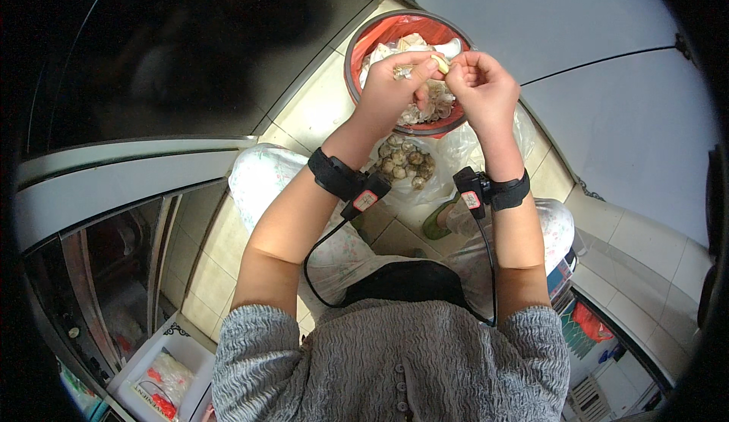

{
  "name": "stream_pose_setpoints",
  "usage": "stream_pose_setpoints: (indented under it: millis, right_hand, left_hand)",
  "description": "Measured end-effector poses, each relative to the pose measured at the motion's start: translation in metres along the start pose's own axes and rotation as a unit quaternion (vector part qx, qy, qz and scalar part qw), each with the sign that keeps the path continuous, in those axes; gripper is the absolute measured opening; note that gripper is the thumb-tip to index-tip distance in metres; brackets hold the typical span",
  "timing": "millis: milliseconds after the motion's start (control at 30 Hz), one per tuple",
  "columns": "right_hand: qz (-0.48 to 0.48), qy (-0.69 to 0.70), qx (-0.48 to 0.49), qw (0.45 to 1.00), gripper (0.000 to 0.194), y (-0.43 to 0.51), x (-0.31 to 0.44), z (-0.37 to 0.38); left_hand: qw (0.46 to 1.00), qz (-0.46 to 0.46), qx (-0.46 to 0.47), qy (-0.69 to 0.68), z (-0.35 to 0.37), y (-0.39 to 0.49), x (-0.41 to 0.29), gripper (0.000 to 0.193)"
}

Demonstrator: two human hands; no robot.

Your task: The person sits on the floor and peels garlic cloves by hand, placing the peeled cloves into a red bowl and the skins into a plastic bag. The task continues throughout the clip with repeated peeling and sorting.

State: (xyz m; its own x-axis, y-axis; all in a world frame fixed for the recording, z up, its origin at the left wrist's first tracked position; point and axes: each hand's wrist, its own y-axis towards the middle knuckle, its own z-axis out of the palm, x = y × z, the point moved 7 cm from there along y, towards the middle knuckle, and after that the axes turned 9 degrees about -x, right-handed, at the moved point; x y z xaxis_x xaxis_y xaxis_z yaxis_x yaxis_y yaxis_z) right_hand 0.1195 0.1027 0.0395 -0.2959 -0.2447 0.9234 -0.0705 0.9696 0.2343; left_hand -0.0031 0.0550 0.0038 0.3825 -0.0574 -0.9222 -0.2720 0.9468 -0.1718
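Note:
Over a round bin point(351, 63) lined with a red plastic bag, my left hand point(401, 80) holds a pale yellow clove point(440, 64), which looks like garlic, between thumb and forefinger. A bit of papery skin point(403, 72) shows by its curled fingers. My right hand point(481, 80) pinches at the clove's other side with thumb and fingertips. Papery skins point(435, 103) and crumpled white waste lie in the bin. Just below it, an open clear plastic bag point(424, 196) holds several small roundish bulbs point(405, 161), brownish and pale. Both wrists wear black straps with small cabled devices.
Another clear plastic bag point(524, 129) lies right of the bin on the tiled floor point(310, 103). White cabinet panels point(598, 23) stand at the right, a dark glossy panel point(171, 52) at the upper left. A pulled-out white drawer point(199, 359) with a packet is at the lower left.

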Motion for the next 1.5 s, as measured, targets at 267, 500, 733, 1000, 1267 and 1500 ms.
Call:
stream_pose_setpoints:
  millis: [267, 500, 733, 1000, 1267, 1500]
  right_hand:
    - [-0.049, -0.031, -0.056, 0.997, 0.009, 0.0, 0.003, -0.005]
    - [0.024, -0.159, -0.011, 0.987, 0.014, 0.016, -0.033, -0.012]
    - [-0.005, -0.095, 0.036, 0.995, 0.017, 0.011, -0.031, 0.002]
    - [0.089, 0.091, 0.058, 0.99, 0.021, -0.005, -0.032, 0.026]
    - [0.081, 0.018, -0.041, 0.996, 0.015, -0.005, -0.042, 0.014]
    - [-0.04, -0.188, 0.079, 0.978, 0.023, 0.007, -0.041, 0.015]
  left_hand:
    - [0.999, -0.03, -0.018, -0.007, -0.01, 0.004, 0.007, 0.02]
    - [0.997, -0.029, -0.06, -0.027, -0.017, 0.005, 0.006, 0.019]
    - [0.995, -0.044, -0.084, -0.029, -0.02, 0.008, 0.015, 0.019]
    - [0.99, -0.052, -0.09, -0.1, -0.02, 0.009, 0.025, 0.017]
    - [0.988, -0.07, -0.074, -0.114, -0.014, 0.001, 0.028, 0.018]
    - [0.987, -0.052, -0.081, -0.126, -0.021, 0.006, 0.026, 0.023]
